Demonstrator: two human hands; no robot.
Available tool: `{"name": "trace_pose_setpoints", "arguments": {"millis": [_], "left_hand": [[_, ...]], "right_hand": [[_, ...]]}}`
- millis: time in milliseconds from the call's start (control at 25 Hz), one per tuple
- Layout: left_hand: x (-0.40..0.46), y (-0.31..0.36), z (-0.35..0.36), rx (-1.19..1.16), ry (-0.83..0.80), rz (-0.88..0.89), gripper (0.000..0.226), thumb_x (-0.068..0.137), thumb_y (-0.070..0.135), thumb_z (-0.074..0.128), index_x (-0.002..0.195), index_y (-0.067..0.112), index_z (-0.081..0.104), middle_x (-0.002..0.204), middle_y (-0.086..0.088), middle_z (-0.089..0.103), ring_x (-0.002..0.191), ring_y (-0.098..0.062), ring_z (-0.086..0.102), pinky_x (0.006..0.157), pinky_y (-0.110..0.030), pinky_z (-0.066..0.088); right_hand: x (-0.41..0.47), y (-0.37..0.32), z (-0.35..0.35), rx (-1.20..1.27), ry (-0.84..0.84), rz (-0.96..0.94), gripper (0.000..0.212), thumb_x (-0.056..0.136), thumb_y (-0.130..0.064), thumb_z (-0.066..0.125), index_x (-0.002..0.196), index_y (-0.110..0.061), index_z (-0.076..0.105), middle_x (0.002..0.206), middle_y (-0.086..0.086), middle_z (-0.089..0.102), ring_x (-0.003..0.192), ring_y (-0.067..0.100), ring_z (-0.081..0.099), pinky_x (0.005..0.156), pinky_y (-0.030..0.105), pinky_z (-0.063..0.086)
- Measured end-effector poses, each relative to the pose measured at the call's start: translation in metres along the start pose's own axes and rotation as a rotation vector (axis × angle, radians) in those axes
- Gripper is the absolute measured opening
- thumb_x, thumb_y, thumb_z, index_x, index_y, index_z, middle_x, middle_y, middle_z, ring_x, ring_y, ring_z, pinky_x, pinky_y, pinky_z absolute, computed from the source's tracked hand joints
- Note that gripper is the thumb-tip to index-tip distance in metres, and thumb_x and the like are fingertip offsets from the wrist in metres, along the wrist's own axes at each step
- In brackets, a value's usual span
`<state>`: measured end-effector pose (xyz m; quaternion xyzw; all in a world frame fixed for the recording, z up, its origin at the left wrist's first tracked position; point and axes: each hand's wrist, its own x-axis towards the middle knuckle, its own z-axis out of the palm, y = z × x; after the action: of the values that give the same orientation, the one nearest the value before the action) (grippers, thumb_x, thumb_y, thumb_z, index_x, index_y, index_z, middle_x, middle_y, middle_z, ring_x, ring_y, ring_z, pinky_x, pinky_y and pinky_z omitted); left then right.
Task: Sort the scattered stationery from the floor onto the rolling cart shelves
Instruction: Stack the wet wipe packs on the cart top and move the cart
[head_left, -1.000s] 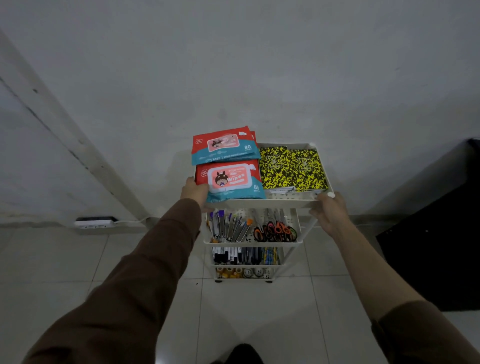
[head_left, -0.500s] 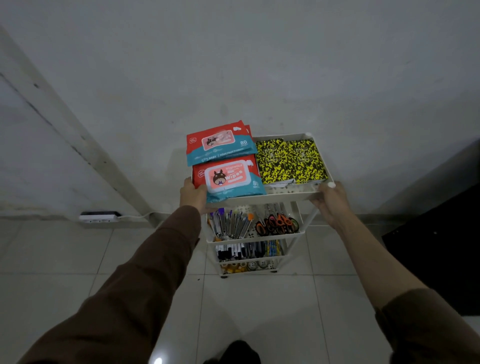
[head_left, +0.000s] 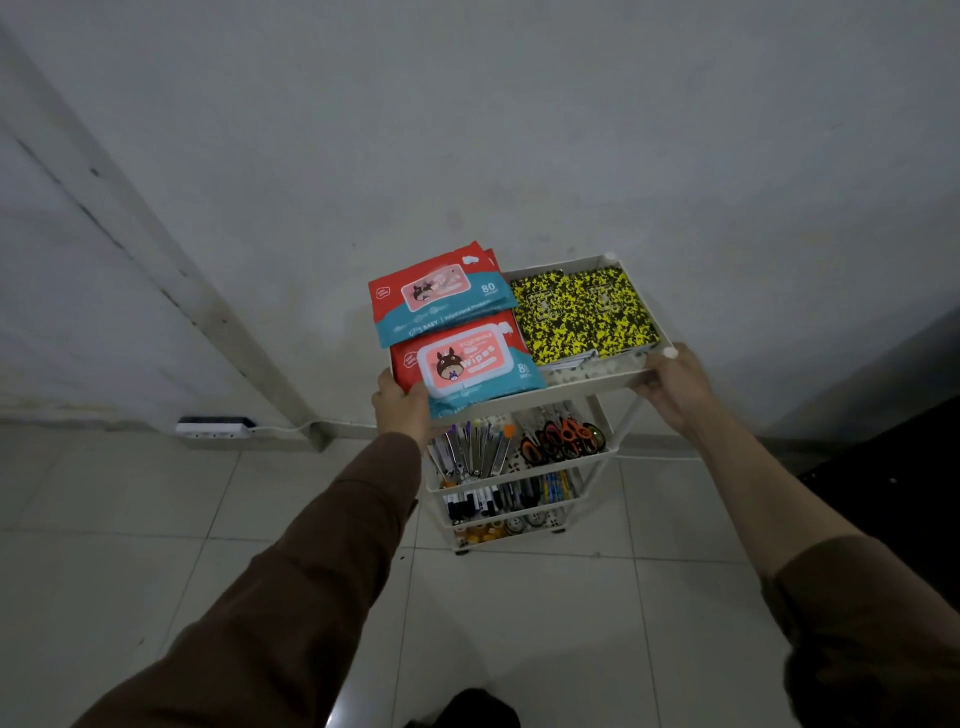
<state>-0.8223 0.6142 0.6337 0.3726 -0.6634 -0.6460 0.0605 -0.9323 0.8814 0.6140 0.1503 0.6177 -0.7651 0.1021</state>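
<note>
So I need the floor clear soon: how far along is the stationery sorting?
Nearly done: the white rolling cart holds wipe packs and yellow-black notebooks on top, pens and scissors below. Both hands, left and right, grip the top shelf's corners. No loose stationery shows on the visible floor tiles.

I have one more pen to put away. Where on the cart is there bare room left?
Little. The top shelf is filled by wipes packs and yellow-black notebooks, apart from a thin strip along its front rim. On the second shelf, a narrow gap between the pens and scissors is the best spot. The lower shelves look crowded.
</note>
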Motion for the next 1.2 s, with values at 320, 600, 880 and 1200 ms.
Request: {"name": "trace_pose_setpoints", "arguments": {"millis": [320, 600, 880, 1200], "left_hand": [[0.006, 0.002, 0.014, 0.013, -0.024, 0.017, 0.039, 0.096, 0.013, 0.042, 0.135, 0.011, 0.034, 0.134, -0.017, 0.041, 0.121, -0.035, 0.048, 0.096, -0.056, 0.045], [0.021, 0.018, 0.038, 0.066, -0.103, 0.028, 0.034, 0.096, 0.016, 0.044, 0.130, 0.013, 0.040, 0.131, -0.015, 0.045, 0.117, -0.031, 0.051, 0.097, -0.054, 0.045], [0.040, 0.035, 0.045, 0.120, -0.168, 0.056, 0.029, 0.096, 0.014, 0.045, 0.125, 0.012, 0.043, 0.126, -0.016, 0.053, 0.113, -0.032, 0.056, 0.093, -0.054, 0.048], [0.050, 0.039, 0.042, 0.075, -0.201, -0.010, 0.030, 0.095, 0.015, 0.046, 0.125, 0.014, 0.043, 0.126, -0.014, 0.055, 0.111, -0.033, 0.057, 0.089, -0.053, 0.051]], "right_hand": [[0.012, -0.004, -0.011, -0.021, 0.013, -0.014, 0.024, 0.089, 0.009, 0.037, 0.108, -0.004, 0.042, 0.086, 0.013, 0.050, 0.075, 0.020, 0.053, 0.052, 0.021, 0.055], [0.009, -0.003, -0.028, 0.018, 0.100, -0.032, 0.024, 0.088, 0.009, 0.036, 0.109, -0.002, 0.040, 0.109, 0.020, 0.046, 0.091, 0.028, 0.054, 0.071, 0.032, 0.056], [0.003, -0.001, -0.024, 0.110, 0.186, -0.019, 0.018, 0.090, 0.008, 0.037, 0.087, -0.009, 0.039, 0.098, 0.014, 0.044, 0.097, 0.026, 0.049, 0.097, 0.047, 0.046], [-0.001, -0.013, -0.028, -0.170, 0.142, 0.123, 0.013, 0.092, -0.008, 0.049, 0.100, -0.011, 0.040, 0.102, 0.015, 0.047, 0.089, 0.030, 0.057, 0.086, 0.048, 0.051]]}}
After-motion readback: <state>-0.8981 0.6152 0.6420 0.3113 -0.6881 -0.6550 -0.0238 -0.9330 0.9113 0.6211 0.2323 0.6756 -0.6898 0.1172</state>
